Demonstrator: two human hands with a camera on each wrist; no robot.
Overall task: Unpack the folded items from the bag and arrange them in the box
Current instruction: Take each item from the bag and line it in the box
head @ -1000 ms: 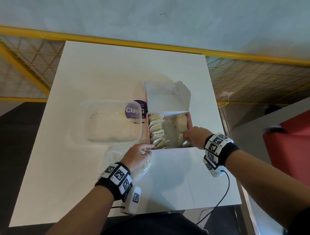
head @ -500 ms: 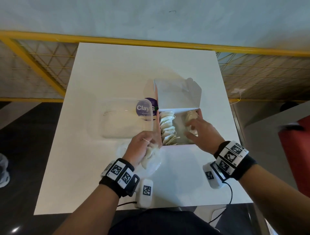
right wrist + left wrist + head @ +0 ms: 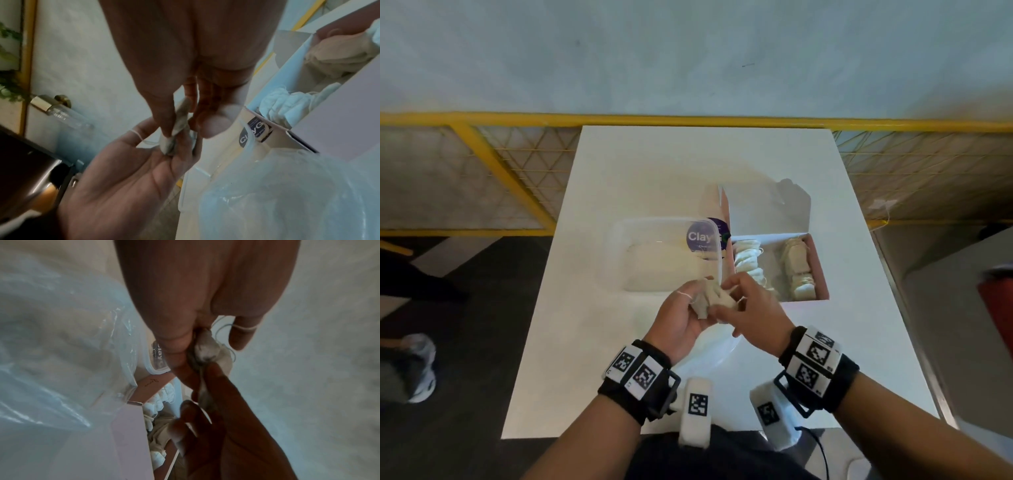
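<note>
A small folded cream item [image 3: 714, 299] is held up between both hands, just in front of the box's near left corner. My left hand [image 3: 688, 308] grips it from the left, with a thin string looped round one finger. My right hand [image 3: 743, 305] pinches its other end, as the right wrist view [image 3: 179, 125] shows. The pink box [image 3: 822, 274] stands with its lid up and holds two rows of folded items [image 3: 748, 260]. The clear plastic bag [image 3: 715, 349] lies crumpled on the table below my hands.
A clear plastic tub [image 3: 664, 257] with a purple "Clay" label sits against the box's left side. The white table [image 3: 688, 171] ends near my body, and a yellow railing [image 3: 688, 120] runs behind it. Someone's shoe [image 3: 421, 366] is on the floor at left.
My right hand has come out of the box and joined the left hand. The left hand has lifted a folded item off the bag, and both now hold it.
</note>
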